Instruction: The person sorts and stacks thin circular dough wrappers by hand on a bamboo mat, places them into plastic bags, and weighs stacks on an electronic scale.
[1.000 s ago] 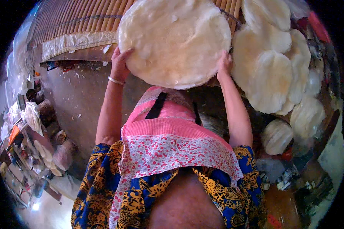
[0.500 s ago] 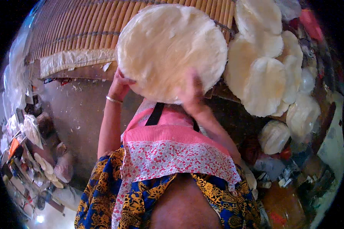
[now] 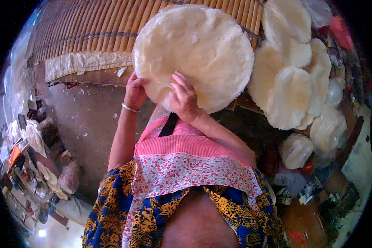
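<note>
Gripping the disc [image 3: 206, 53] with our left hand [image 3: 135, 91], likely for steadiness, we hold our right hand [image 3: 186, 101] half-open over it.

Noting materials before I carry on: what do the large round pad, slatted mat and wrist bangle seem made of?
Large round pad: soft, matte fibre, perhaps cotton or silk floss, given its fuzzy edge and wispy surface.
Slatted mat: probably bamboo or wood, fairly smooth, given its narrow tan slats.
Wrist bangle: possibly polished metal, given its pale shine; plastic isn't excluded.
</note>
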Motion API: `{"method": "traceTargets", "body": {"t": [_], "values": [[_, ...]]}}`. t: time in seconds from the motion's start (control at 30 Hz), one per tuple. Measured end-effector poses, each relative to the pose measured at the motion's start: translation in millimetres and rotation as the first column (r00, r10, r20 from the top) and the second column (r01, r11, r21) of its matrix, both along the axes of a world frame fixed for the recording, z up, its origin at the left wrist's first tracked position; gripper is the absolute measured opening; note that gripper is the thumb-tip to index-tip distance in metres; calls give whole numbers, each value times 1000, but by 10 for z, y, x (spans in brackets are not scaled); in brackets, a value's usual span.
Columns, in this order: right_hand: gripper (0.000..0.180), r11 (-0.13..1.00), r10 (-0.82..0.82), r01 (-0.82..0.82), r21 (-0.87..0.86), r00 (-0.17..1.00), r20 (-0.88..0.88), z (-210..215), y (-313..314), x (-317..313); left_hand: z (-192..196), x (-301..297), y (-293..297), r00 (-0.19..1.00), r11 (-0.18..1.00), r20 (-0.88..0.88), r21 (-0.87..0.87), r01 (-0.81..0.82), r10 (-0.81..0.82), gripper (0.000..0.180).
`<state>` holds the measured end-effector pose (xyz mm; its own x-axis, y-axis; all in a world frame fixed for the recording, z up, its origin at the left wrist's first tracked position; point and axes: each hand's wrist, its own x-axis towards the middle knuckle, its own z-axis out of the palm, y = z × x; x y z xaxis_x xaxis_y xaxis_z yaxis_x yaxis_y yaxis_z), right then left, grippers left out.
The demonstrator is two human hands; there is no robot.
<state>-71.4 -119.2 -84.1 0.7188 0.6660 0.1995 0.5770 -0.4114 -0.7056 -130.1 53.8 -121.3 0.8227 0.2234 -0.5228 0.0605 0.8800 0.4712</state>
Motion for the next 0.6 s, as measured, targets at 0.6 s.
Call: {"method": "traceTargets", "body": {"t": [0.6], "values": [[16, 957, -91, 184, 226, 925, -369, 133, -32, 105, 124, 178, -345, 966, 771, -116, 627, -110, 232, 61]]}}
